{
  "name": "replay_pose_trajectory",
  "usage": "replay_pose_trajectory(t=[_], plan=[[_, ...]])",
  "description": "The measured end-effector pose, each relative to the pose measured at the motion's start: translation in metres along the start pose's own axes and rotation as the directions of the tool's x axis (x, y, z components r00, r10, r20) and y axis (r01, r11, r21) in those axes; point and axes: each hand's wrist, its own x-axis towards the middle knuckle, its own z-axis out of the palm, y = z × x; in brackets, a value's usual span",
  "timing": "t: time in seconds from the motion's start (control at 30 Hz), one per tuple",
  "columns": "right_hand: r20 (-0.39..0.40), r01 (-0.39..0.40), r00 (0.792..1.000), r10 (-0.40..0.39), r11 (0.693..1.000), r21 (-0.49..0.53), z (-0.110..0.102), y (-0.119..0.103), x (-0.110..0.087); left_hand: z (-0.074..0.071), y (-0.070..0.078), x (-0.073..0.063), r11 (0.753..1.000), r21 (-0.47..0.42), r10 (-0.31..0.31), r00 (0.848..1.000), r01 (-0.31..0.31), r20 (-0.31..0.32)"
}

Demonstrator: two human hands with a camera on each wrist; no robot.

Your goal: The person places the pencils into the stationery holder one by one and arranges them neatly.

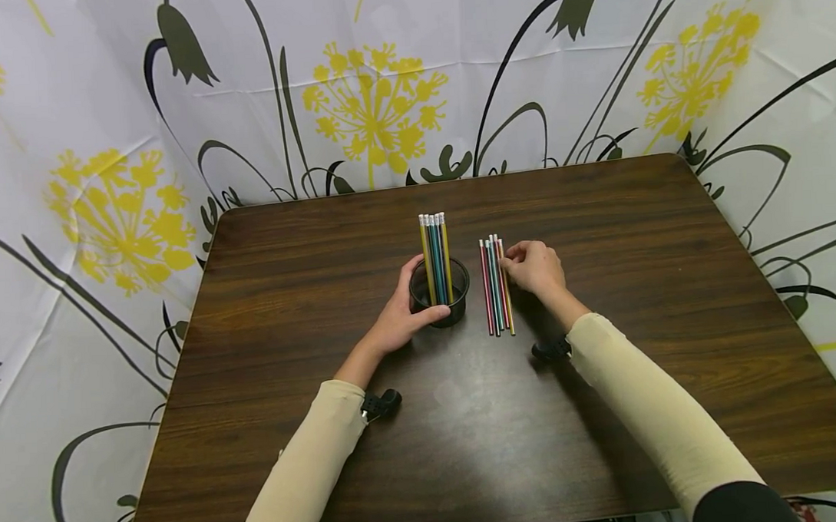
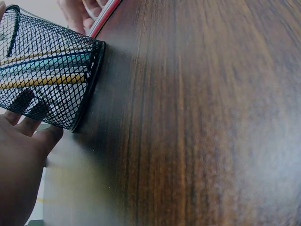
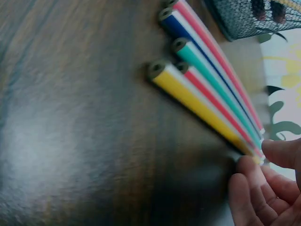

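A black mesh pencil cup stands upright on the table, with several yellow and dark pencils inside, white ends up. My left hand grips the cup's left side, thumb across the front; the left wrist view shows its fingers against the mesh. Right of the cup, several loose pencils lie side by side: red, blue, green and yellow. My right hand is at their far ends, thumb and forefinger pinching the end of the outermost, yellow pencil. The fingertips partly hide that end.
The dark wood-grain table extends around both hands. Behind it and along the sides hangs a white cloth with yellow and grey-green flower prints. Dark cables show beyond the near right edge.
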Motion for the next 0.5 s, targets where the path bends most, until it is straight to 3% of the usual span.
replay_pose_trajectory(t=[0.5], plan=[[0.072, -0.056, 0.996, 0.06, 0.997, -0.062, -0.0007, -0.0011, 0.002, 0.0, -0.0009, 0.0002, 1.0, -0.014, 0.01, 1.0, -0.01, 0.009]])
